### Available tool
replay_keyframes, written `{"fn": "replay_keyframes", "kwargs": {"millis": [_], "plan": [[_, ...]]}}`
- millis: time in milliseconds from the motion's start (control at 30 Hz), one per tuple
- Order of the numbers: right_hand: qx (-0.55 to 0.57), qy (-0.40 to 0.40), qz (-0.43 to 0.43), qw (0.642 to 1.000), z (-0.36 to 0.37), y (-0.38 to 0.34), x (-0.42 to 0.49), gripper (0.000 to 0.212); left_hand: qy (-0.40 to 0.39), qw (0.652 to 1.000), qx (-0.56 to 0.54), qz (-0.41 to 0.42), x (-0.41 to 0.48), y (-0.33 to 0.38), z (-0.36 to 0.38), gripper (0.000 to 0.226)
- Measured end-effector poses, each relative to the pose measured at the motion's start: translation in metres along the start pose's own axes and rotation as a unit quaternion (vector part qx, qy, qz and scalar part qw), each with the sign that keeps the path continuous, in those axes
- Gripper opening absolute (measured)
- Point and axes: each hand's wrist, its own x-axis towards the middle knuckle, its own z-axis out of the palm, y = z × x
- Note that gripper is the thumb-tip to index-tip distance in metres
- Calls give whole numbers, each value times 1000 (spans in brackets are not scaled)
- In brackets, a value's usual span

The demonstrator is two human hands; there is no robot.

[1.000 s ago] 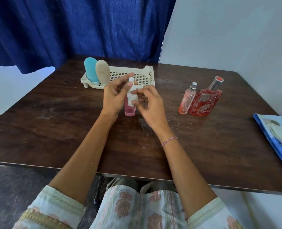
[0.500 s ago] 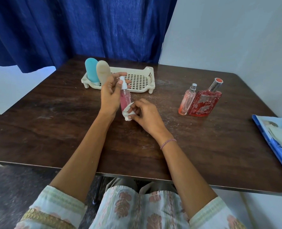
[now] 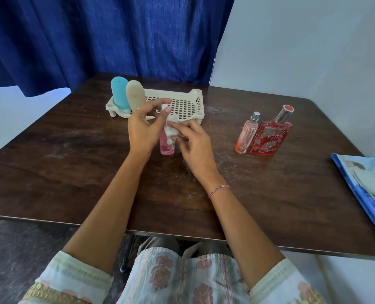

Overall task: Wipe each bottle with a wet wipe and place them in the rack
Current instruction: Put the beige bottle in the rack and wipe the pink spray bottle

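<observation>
- The pink bottle [image 3: 166,147] is held upright just in front of the rack [image 3: 195,105].
- The left hand [image 3: 143,131] has its fingers curled round the bottle's top.
- The right hand [image 3: 195,146] pinches a white wet wipe [image 3: 171,128] against the bottle.
- A blue bottle [image 3: 119,93] and a beige bottle [image 3: 135,95] stand at the rack's left end.

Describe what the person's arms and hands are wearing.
Both forearms are bare. The left sleeve and right sleeve are short, pale green fabric with woven band cuffs; the left also shows gold embroidery. A thin pink bracelet circles the right wrist. The left hand and right hand are ungloved.
</observation>
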Motion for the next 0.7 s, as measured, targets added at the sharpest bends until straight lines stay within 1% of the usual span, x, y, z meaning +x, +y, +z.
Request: {"fn": "replay_keyframes", "kwargs": {"millis": [100, 200, 267, 333, 433, 567, 700], "plan": [[-10, 10, -14, 1000, -1, -2, 0, 36, -11, 1000, 2, 20, -1, 3, 0, 18], [-15, 47, 13, 999, -5, 3, 2, 30, -25, 999, -6, 34, -2, 5, 1, 18], [-28, 55, 25, 998, -8, 6, 4, 28, -41, 998, -11, 42, -3, 7, 3, 18], [-14, 65, 30, 997, -10, 7, 4, 26, -53, 997, -21, 50, -4, 8, 5, 17], [21, 79, 27, 996, -12, 5, 4, 21, -50, 997, -46, 32, -4, 8, 6, 15], [16, 52, 7, 998, -8, 2, 1, 18, -51, 997, -47, 18, -3, 7, 5, 14], [7, 14, 11, 1000, -3, 3, -1, 13, -44, 997, -62, 0, -2, 6, 4, 13]]}}
